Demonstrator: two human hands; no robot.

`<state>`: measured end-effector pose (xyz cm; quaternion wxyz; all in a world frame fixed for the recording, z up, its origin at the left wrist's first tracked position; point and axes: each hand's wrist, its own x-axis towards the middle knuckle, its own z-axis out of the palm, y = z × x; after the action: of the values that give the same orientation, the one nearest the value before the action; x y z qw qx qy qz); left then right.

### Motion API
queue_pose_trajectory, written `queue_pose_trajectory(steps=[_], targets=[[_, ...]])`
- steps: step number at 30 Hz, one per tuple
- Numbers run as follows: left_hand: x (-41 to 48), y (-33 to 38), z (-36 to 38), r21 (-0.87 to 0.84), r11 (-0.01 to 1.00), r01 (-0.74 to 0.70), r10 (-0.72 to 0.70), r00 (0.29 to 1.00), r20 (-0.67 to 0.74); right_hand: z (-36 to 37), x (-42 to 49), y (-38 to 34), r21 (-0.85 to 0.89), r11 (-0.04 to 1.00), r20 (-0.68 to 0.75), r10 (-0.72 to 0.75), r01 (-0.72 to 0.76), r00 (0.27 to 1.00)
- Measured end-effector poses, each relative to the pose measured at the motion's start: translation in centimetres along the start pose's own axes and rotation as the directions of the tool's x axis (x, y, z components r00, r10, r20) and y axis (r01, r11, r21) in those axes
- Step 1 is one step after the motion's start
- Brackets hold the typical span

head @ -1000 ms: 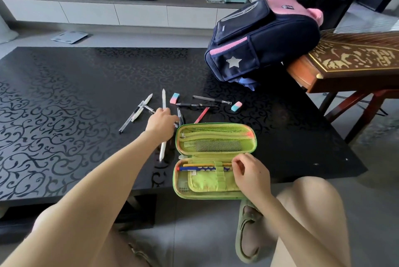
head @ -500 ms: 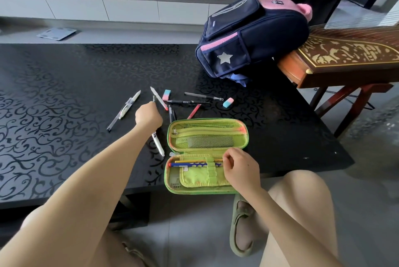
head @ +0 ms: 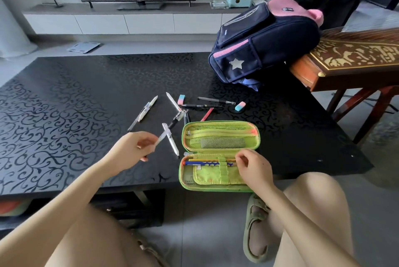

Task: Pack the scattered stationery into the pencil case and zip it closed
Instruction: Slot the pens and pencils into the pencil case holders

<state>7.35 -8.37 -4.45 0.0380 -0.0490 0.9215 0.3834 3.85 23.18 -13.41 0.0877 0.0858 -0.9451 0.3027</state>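
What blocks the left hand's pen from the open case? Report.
Only a white pen lying flat beside the pencil case, under the clear pen the left hand holds. The right hand rests on the case's lower half.

"What is your table carrying?"

"Your black scroll-patterned table bears the open green pencil case at its near edge. A white pen lies just left of it."

"And beyond it?"

"One eraser, another eraser, two black pens, a red pencil, two pale pens at left; the middle cluster possibly hides more. A navy backpack sits at the far right corner."
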Motion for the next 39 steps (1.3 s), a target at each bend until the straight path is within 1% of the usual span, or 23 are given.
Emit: queue_pose_trajectory(steps=[2, 5, 7, 9, 13, 15, 16, 17, 18, 19, 20, 21, 22, 26, 27, 28, 29, 30, 31, 32, 34, 36, 39], targets=[[-1.4, 0.2, 0.5, 0.150, 0.986, -0.070, 0.068, 0.998, 0.014, -0.7, -0.3, -0.1, 0.037, 0.999, -0.006, 0.038, -0.038, 0.999], [-3.0, 1.2, 1.7, 0.201, 0.970, -0.134, 0.129, 0.991, 0.039, -2.9, -0.9, -1.3, 0.209, 0.971, 0.062, 0.106, -0.117, 0.992], [-3.6, 2.3, 3.0, 0.189, 0.959, -0.209, 0.203, 0.978, 0.049, -4.6, -1.5, -3.4, 0.496, 0.846, 0.235, 0.088, -0.197, 0.968], [-3.5, 3.9, 4.5, 0.155, 0.949, -0.276, 0.273, 0.961, 0.038, -5.8, -1.9, -5.7, 0.656, 0.723, 0.315, -0.001, -0.217, 0.949], [-2.9, 7.2, 7.6, 0.025, 0.951, -0.308, 0.308, 0.951, 0.015, -6.7, -2.1, -8.6, 0.753, 0.652, 0.158, -0.045, -0.091, 0.986], [-2.4, 8.3, 8.4, -0.022, 0.963, -0.270, 0.267, 0.960, -0.088, -6.8, -2.0, -8.9, 0.660, 0.744, -0.039, -0.101, 0.101, 0.994], [-2.3, 8.7, 8.5, -0.033, 0.975, -0.220, 0.213, 0.968, -0.135, -6.8, -1.9, -8.7, 0.535, 0.808, -0.171, -0.183, 0.247, 0.968], [-2.1, 8.9, 8.5, -0.100, 0.984, -0.150, 0.136, 0.982, -0.133, -6.7, -1.9, -8.3, 0.378, 0.842, -0.276, -0.294, 0.385, 0.915], [-1.9, 9.2, 8.2, -0.254, 0.966, -0.039, 0.028, 0.999, -0.047, -6.5, -2.0, -8.0, 0.244, 0.835, -0.331, -0.406, 0.493, 0.852], [-1.8, 9.5, 8.0, -0.451, 0.884, 0.119, -0.068, 0.990, 0.127, -6.2, -2.2, -7.6, 0.148, 0.810, -0.340, -0.497, 0.567, 0.798], [-1.8, 9.7, 7.7, -0.604, 0.746, 0.280, -0.097, 0.943, 0.318, -5.8, -2.5, -7.3, 0.085, 0.782, -0.323, -0.564, 0.617, 0.760], [-1.9, 9.9, 7.5, -0.681, 0.619, 0.392, -0.075, 0.892, 0.445, -5.4, -2.8, -7.0, 0.035, 0.760, -0.294, -0.613, 0.649, 0.733], [-1.9, 9.9, 7.5, -0.701, 0.560, 0.442, -0.041, 0.860, 0.509, -5.0, -3.1, -6.8, 0.001, 0.744, -0.258, -0.645, 0.668, 0.719], [-1.6, 9.3, 8.5, -0.762, 0.473, 0.443, -0.021, 0.870, 0.493, -3.8, -3.7, -6.4, 0.037, 0.744, -0.185, -0.651, 0.668, 0.736], [-1.4, 9.1, 8.7, -0.768, 0.493, 0.408, -0.044, 0.894, 0.447, -3.7, -3.7, -6.1, 0.064, 0.760, -0.197, -0.626, 0.647, 0.755], [-1.2, 8.7, 8.9, -0.744, 0.579, 0.334, -0.076, 0.931, 0.358, -3.7, -3.5, -5.6, 0.078, 0.783, -0.214, -0.591, 0.617, 0.777], [-0.9, 8.2, 8.9, -0.647, 0.731, 0.215, -0.087, 0.971, 0.224, -3.8, -3.3, -5.0, 0.071, 0.814, -0.230, -0.549, 0.576, 0.804], [-0.7, 7.6, 8.7, -0.463, 0.883, 0.076, -0.044, 0.996, 0.079, -3.8, -3.1, -4.2, 0.043, 0.849, -0.240, -0.503, 0.527, 0.830], [-0.6, 6.9, 8.6, -0.228, 0.972, -0.056, 0.053, 0.998, -0.022, -3.8, -2.9, -3.3, 0.004, 0.882, -0.241, -0.456, 0.470, 0.857], [-0.6, 6.2, 8.4, -0.016, 0.987, -0.160, 0.159, 0.986, -0.053, -3.7, -2.8, -2.3, -0.040, 0.909, -0.237, -0.411, 0.414, 0.880], [-0.5, 4.7, 8.3, 0.209, 0.941, -0.267, 0.274, 0.962, -0.005, -3.5, -2.6, -0.5, -0.138, 0.933, -0.220, -0.356, 0.332, 0.908], [-0.5, 3.3, 8.5, 0.325, 0.888, -0.324, 0.320, 0.945, 0.069, -3.4, -2.4, 1.2, -0.246, 0.926, -0.217, -0.339, 0.285, 0.915], [-0.2, 2.2, 9.0, 0.378, 0.850, -0.368, 0.356, 0.929, 0.103, -3.0, -2.3, 3.0, -0.326, 0.929, -0.228, -0.257, 0.175, 0.939]])
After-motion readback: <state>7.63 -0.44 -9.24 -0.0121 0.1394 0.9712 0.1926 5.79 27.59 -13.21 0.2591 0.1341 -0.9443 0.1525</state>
